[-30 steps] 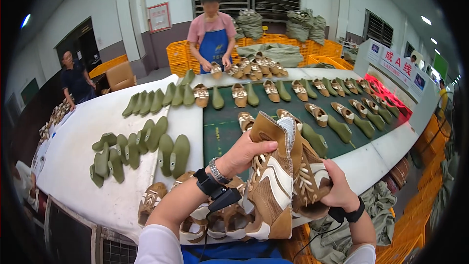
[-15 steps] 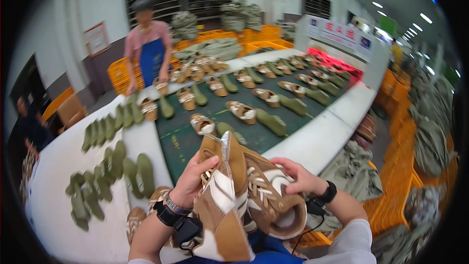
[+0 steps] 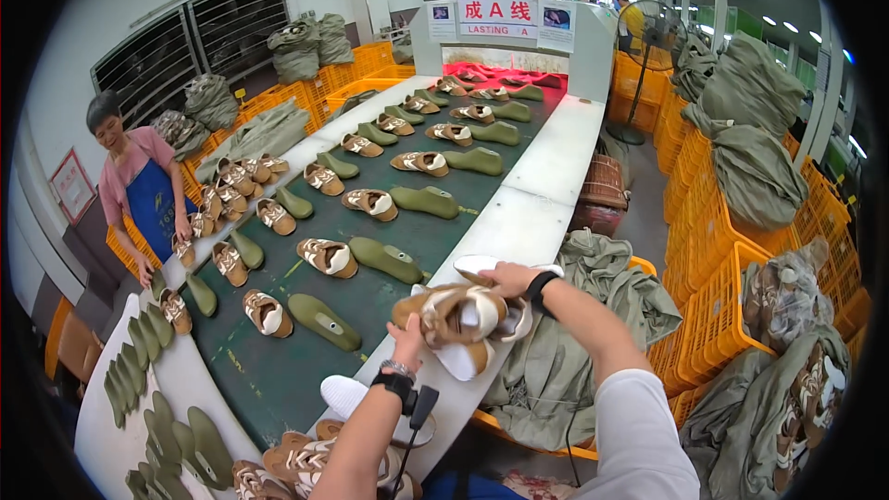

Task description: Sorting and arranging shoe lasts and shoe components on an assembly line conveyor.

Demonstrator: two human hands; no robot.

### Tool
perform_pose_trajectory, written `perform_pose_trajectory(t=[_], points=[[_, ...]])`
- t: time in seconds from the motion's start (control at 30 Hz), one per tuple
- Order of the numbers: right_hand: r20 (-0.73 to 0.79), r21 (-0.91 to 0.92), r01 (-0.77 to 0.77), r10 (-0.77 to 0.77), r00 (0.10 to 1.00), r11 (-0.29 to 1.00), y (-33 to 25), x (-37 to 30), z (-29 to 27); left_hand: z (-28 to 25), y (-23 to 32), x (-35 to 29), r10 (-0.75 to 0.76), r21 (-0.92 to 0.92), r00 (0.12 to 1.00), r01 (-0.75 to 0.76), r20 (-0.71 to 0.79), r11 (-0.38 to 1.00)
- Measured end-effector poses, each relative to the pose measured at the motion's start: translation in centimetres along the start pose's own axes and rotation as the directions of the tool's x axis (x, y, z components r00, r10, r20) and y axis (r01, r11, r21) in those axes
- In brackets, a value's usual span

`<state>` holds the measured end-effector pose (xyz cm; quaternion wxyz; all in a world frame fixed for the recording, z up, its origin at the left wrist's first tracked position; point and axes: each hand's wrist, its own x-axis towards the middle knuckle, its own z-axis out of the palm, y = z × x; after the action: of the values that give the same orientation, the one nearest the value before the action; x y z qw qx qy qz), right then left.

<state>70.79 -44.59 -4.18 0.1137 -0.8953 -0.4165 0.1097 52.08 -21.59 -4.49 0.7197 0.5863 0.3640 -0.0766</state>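
Brown-and-white sneaker uppers [image 3: 443, 317] are bunched together over the white ledge along the conveyor's right side. My left hand [image 3: 408, 344] grips them from the near left, fingers against the brown material. On their far right side, my right hand [image 3: 508, 280] is closed around the white part of the bunch. White undersides show below and behind it; how many shoes are there I cannot tell. Beneath my left forearm lie a white-bottomed shoe [image 3: 344, 396] and more brown sneaker uppers [image 3: 298, 459]. Green shoe lasts [image 3: 324, 321] lie beside uppers in rows on the dark green belt [image 3: 269, 366].
A co-worker [image 3: 148, 187] in a blue apron handles shoes across the belt at left. Green lasts [image 3: 130, 372] line the white table. Grey-green cloth [image 3: 579, 315] covers a bin at my right. Stacked orange crates [image 3: 708, 315] and a standing fan [image 3: 641, 65] are beyond.
My view has turned to the right. Both hands have carried the sneaker uppers from close to my body out to the conveyor's right ledge, and the uppers are now lower and flatter.
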Motion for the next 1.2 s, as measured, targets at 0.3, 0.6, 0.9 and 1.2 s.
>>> perform_pose_trajectory(t=[0.3, 0.6, 0.9, 1.2], points=[[-0.362, 0.344, 0.109, 0.025, 0.932, 0.933, -2.8, -3.8, -3.6, -0.9, 4.4, -3.8, 0.015, 0.346, 0.979, -0.086, 0.204, 0.934], [-0.375, 0.33, 0.179, -0.046, 0.926, 0.927, -9.1, -7.6, -2.6, 2.1, 3.2, -5.8, 0.06, 0.3, 0.954, -0.151, 0.294, 0.942], [-0.544, 0.533, -0.105, 0.435, 0.718, 0.84, -4.9, -13.2, -1.9, 6.1, -0.4, -8.2, -0.21, 0.341, 0.875, 0.056, 0.436, 0.939], [-0.437, 0.722, -0.189, 0.65, 0.622, 0.666, 8.0, -5.1, -4.4, 12.1, 2.8, -4.0, -0.072, 0.36, 0.835, -0.156, 0.545, 0.92]])
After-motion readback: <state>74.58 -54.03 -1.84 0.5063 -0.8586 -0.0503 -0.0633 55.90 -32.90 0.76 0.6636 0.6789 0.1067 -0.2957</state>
